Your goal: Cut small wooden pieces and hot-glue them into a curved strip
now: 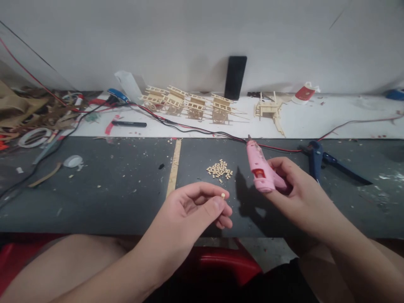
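Note:
My left hand (192,210) pinches a tiny wooden piece (223,195) between thumb and forefinger, palm up, above the near edge of the dark work mat (120,189). My right hand (295,189) grips a pink glue gun (260,168), its nozzle pointing up and away. A small heap of the same wooden bits (220,169) lies on the mat just beyond and between both hands.
Several small wooden cart models (189,103) stand in a row at the back, another wooden model (269,109) to their right. A black phone (235,78) leans on the wall. Blue-handled pliers (318,158) lie right of the gun. Cables, tape rolls and scraps (41,122) crowd the left.

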`<state>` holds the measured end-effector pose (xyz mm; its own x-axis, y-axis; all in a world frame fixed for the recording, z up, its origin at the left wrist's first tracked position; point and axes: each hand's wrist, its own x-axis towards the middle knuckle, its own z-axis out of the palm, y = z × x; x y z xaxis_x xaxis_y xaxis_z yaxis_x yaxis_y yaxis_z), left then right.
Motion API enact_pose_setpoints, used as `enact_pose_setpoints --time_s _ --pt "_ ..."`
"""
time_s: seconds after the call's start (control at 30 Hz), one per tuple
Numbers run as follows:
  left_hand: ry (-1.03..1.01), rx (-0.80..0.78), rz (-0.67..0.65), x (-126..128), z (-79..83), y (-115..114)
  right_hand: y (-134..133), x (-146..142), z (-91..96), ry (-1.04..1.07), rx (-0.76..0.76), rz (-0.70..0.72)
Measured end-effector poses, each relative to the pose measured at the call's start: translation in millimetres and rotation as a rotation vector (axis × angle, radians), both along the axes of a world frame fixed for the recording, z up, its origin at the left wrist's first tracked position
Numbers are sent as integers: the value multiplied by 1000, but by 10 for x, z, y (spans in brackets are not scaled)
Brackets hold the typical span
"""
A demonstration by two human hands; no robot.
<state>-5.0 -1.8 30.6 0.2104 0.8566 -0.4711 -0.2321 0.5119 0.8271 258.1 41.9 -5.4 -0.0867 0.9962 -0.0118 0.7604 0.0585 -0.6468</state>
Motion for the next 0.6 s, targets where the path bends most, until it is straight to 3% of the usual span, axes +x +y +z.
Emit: enact_pose_setpoints --time_s 0.2,0.37,0.5,0.6 --pt "-44 12 14 -2 47 14 -233 -170 76 273 285 128" --pt "-14 -9 38 26 91 8 -440 -270 96 294 378 149" --pt "-37 83 54 30 49 -50 -510 -321 130 337 377 127" --pt "19 134 66 32 44 -91 -535 -320 196 362 264 109"
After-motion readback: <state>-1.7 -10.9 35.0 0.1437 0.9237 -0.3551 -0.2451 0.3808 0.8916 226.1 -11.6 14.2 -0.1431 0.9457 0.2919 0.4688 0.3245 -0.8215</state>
